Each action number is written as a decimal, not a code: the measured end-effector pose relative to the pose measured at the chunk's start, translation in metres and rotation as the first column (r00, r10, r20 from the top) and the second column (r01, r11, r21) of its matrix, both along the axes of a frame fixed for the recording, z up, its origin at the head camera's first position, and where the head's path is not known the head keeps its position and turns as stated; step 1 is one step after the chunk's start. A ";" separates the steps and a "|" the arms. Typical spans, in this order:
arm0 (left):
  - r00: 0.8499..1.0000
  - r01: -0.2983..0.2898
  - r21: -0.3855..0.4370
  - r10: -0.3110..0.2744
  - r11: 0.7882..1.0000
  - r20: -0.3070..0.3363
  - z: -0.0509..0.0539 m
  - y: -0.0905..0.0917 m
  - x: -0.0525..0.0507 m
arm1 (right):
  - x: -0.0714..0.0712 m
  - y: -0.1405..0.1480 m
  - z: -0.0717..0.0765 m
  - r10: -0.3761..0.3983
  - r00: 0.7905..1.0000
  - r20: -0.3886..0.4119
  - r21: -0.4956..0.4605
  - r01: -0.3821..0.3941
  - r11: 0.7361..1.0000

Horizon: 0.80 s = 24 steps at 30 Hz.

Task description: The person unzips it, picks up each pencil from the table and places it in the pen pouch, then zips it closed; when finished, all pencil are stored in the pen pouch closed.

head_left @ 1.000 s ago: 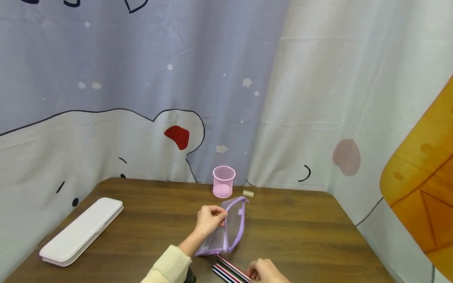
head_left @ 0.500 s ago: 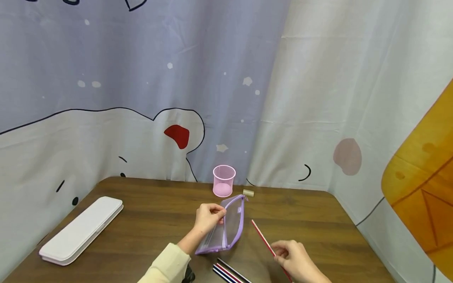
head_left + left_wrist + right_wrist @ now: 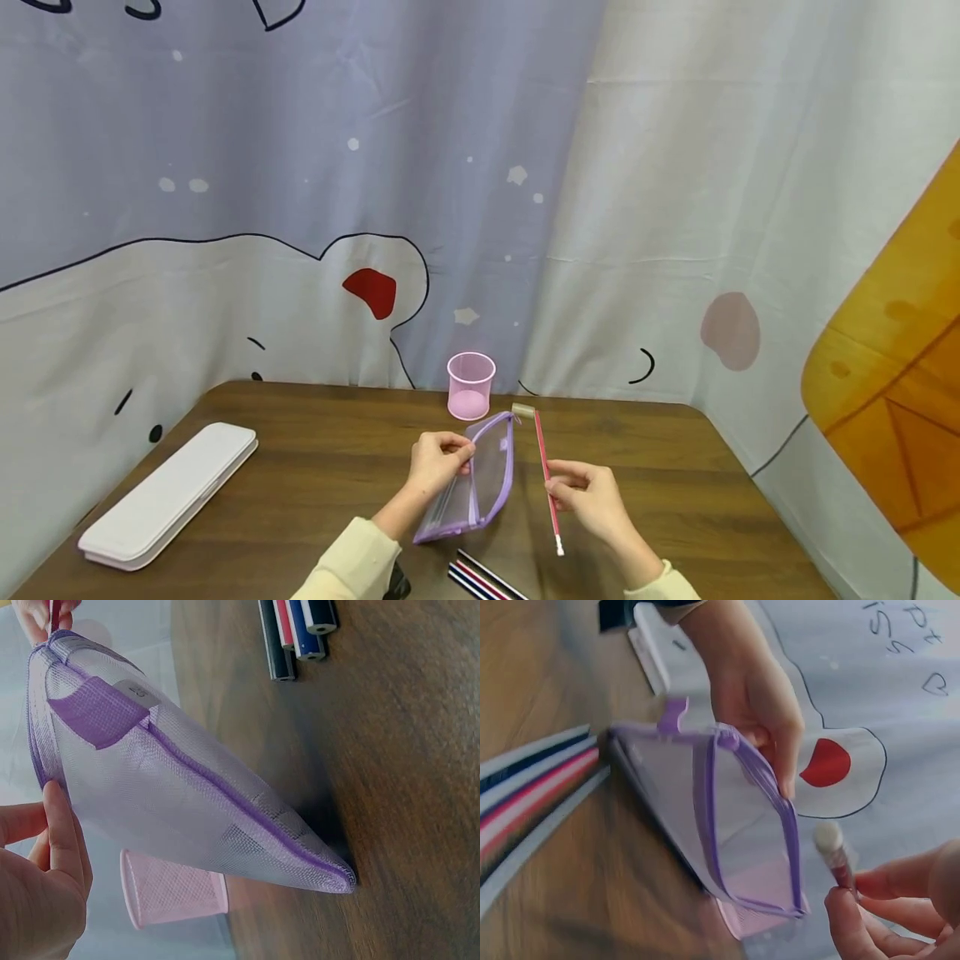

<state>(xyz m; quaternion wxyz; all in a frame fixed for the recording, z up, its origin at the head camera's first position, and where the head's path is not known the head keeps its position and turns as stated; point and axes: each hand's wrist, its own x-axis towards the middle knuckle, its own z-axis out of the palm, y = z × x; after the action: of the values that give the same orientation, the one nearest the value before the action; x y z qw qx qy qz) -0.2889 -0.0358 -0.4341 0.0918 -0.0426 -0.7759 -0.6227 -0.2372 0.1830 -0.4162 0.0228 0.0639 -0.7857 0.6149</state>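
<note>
My left hand (image 3: 437,463) pinches the zipped edge of a purple mesh pouch (image 3: 453,505), whose mouth gapes toward the right. In the left wrist view the pouch (image 3: 172,787) hangs from the fingers with a corner low at the table. To the right of the pouch, my right hand (image 3: 592,500) pinches a thin red pencil (image 3: 543,450), white end down. The right wrist view shows that white tip (image 3: 829,836) beside the pouch's mouth. Several striped pencils (image 3: 483,579) lie together at the table's front edge, below the pouch.
A pink mesh cup (image 3: 471,387) stands at the back of the wooden table (image 3: 675,475), with a small beige cylinder (image 3: 522,410) near it. At the left lies a long white case (image 3: 168,492). A printed curtain hangs behind.
My right hand has lifted one pencil from the pile, moved up and to the right with it, and turned it nearly upright. The left hand still holds the pouch in about the same place.
</note>
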 end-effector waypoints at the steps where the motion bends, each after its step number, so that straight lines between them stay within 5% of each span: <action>1: 1.000 0.001 0.004 -0.001 1.000 0.001 0.000 0.000 0.000 | -0.001 -0.003 -0.002 0.006 1.000 0.017 -0.031 -0.005 0.999; 11: 1.000 0.001 -0.015 -0.001 1.000 -0.012 0.000 0.008 0.000 | -0.018 -0.038 -0.020 0.047 0.995 0.087 -0.142 -0.034 0.989; 24: 0.998 0.065 0.003 -0.065 0.998 -0.024 0.000 0.016 0.006 | -0.030 -0.053 -0.030 -0.034 0.990 0.136 -0.152 0.055 0.987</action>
<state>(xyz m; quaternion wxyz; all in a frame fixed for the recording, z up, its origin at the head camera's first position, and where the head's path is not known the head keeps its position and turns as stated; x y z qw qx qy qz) -0.2829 -0.0202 -0.4341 0.0809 -0.0749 -0.7718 -0.6263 -0.2671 0.1301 -0.4458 -0.0108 0.0034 -0.7364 0.6765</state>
